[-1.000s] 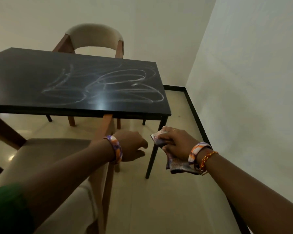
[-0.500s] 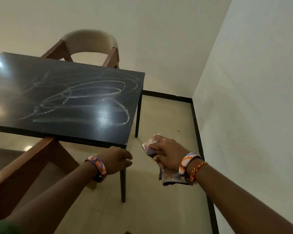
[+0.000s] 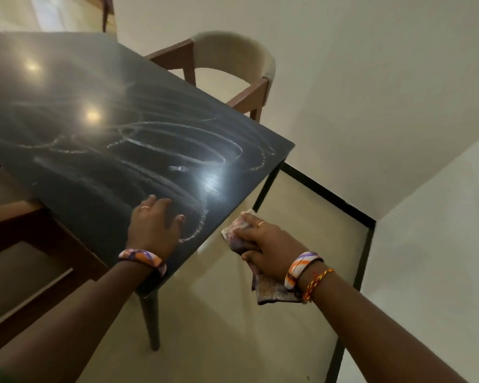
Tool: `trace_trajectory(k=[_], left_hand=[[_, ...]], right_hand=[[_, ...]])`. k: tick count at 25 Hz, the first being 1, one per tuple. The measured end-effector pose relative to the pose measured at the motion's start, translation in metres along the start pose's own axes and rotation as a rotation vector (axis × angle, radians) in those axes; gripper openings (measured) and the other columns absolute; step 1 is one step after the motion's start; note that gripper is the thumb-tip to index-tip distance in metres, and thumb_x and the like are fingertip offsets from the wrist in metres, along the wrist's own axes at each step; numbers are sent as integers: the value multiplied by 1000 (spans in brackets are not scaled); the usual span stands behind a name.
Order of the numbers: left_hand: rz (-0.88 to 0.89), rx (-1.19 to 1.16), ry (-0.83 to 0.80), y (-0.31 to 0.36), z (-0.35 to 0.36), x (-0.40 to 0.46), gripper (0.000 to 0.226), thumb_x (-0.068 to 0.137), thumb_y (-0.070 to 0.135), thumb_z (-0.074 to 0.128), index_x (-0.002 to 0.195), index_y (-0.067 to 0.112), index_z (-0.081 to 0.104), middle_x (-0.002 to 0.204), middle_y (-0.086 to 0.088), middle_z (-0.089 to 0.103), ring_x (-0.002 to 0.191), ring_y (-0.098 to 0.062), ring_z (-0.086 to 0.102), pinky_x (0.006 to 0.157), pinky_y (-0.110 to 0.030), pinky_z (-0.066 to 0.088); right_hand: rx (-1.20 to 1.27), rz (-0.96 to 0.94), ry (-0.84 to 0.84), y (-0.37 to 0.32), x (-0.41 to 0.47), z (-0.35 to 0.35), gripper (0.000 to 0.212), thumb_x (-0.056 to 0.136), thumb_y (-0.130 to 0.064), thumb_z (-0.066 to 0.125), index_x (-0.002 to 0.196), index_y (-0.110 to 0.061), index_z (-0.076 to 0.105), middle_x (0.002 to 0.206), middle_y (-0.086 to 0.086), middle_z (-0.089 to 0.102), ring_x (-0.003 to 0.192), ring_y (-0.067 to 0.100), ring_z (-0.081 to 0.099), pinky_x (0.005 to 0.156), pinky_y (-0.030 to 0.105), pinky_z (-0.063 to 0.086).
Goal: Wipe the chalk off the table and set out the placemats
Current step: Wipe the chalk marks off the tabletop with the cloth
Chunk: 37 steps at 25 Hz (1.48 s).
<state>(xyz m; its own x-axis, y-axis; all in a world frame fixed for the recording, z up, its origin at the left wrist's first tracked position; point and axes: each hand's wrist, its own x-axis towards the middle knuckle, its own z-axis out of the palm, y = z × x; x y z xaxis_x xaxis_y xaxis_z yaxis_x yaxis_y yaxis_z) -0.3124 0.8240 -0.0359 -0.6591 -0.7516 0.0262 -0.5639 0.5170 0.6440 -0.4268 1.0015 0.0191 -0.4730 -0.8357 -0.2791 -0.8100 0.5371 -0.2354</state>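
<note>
left hand (image 3: 155, 225): now flat on the table (image 3: 94, 172) near its near corner, holding nothing | right hand (image 3: 263, 244): grips cloth (image 3: 268, 291), just off the table's edge | chalk (image 3: 177, 145): unwiped | wiping imminent; placemats unseen

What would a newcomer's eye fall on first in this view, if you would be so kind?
Probably the white chalk scribbles looping across the glossy black table. Next, the left hand resting flat on the table's near corner, and the right hand gripping a patterned cloth just off the table's edge, above the floor.
</note>
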Motion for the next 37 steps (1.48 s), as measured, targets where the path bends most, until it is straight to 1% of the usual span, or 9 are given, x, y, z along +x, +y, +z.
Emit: trace_trajectory(k=[3, 6, 9, 11, 14, 18, 24, 32, 37], left_hand=[[-394, 71, 125, -12, 8, 8, 64, 90, 38, 54, 143, 14, 28, 155, -16, 8, 143, -32, 2, 112, -52, 14], [-724, -42, 252, -18, 10, 2, 73, 91, 40, 51, 148, 13, 13, 156, -15, -3, 143, -31, -7, 113, -51, 6], [-1027, -189, 391, -20, 21, 6, 70, 94, 43, 42, 148, 10, 12, 155, -16, 7, 143, -32, 2, 114, -50, 9], [-1160, -334, 526, -23, 24, 10, 61, 96, 44, 35, 142, 4, 28, 147, -20, 30, 136, -37, 25, 110, -49, 23], [-1222, -451, 673, -21, 25, 15, 53, 101, 36, 24, 132, -2, 42, 138, -23, 43, 126, -38, 41, 104, -42, 30], [-1270, -302, 686, -17, 26, 17, 48, 101, 30, 26, 130, -3, 46, 137, -22, 45, 125, -38, 43, 101, -41, 33], [-1339, -203, 684, -16, 30, 25, 44, 101, 31, 27, 121, 1, 52, 115, -19, 58, 105, -34, 54, 84, -40, 40], [-1404, -53, 663, -26, 34, 32, 47, 101, 33, 27, 121, 0, 53, 115, -19, 60, 105, -35, 57, 81, -40, 41], [-1374, -46, 652, -23, 34, 29, 46, 101, 32, 27, 121, 0, 52, 116, -19, 59, 106, -34, 56, 78, -39, 39]], right_hand=[[-74, -96, 2, 20, 38, -22, 57, 92, -19, 57, 145, -28, 36, 160, -2, 5, 138, 26, 33, 105, 33, 36], [-188, -237, 72, 14, 75, -33, 61, 94, -26, 54, 147, -33, 26, 160, 0, 4, 125, 27, 48, 95, 34, 45], [-164, -450, -5, -1, 107, -33, 70, 94, -42, 52, 150, -38, 11, 160, 5, 3, 126, 31, 45, 96, 41, 46], [-148, -539, -70, -4, 121, -28, 72, 93, -47, 50, 151, -37, 7, 160, 1, -5, 135, 31, 36, 100, 47, 43], [-166, -588, -21, 14, 132, -19, 64, 96, -46, 44, 151, -33, 13, 160, 0, 9, 136, 28, 36, 99, 45, 39], [16, -588, 107, 8, 145, -1, 55, 98, -43, 39, 149, -24, 27, 156, 4, 25, 138, 27, 30, 107, 41, 31], [-170, -667, -85, -4, 173, 47, 65, 92, -67, 24, 149, -41, 7, 160, 5, -8, 144, 28, -21, 107, 59, -21], [-185, -158, 28, 92, 248, -3, 62, 91, -67, 20, 148, -46, 5, 161, 1, -3, 146, 26, -12, 112, 62, 0], [-233, -641, 9, 3, 182, 51, 62, 90, -69, 25, 147, -48, 12, 161, 3, 0, 146, 28, -10, 112, 60, -4]])
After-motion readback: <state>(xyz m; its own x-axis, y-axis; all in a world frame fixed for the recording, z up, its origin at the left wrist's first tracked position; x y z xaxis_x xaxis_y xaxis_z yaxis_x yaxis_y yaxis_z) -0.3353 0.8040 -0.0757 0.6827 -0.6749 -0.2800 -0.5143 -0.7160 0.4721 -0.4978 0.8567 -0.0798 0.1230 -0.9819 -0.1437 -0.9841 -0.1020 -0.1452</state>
